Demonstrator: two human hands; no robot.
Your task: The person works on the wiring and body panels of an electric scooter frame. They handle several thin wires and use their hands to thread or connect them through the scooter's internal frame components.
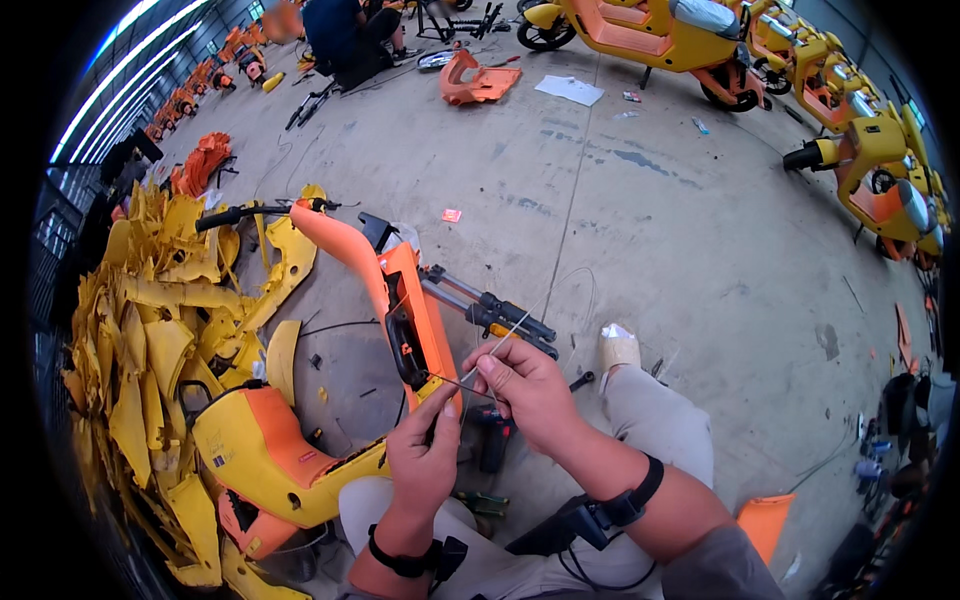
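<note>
A thin cable (517,325) runs up from the pinched fingertips of my right hand (535,395), its free length curving over the floor. My left hand (422,462) has its thumb and fingers closed near the same spot, where a dark strand of the cable crosses toward the scooter. Just beyond my hands leans the orange front panel (431,325) of a partly stripped scooter, with a dark recess (403,345) in it. The scooter's black handlebar grip (218,219) points left, and its yellow seat body (250,440) lies nearer me at left.
A heap of yellow body panels (150,330) covers the left side. Grey fork tubes (490,308) lie beyond my right hand, and a power drill (494,445) sits below it. Assembled yellow scooters (660,40) line the far right. A person (340,40) crouches at the back.
</note>
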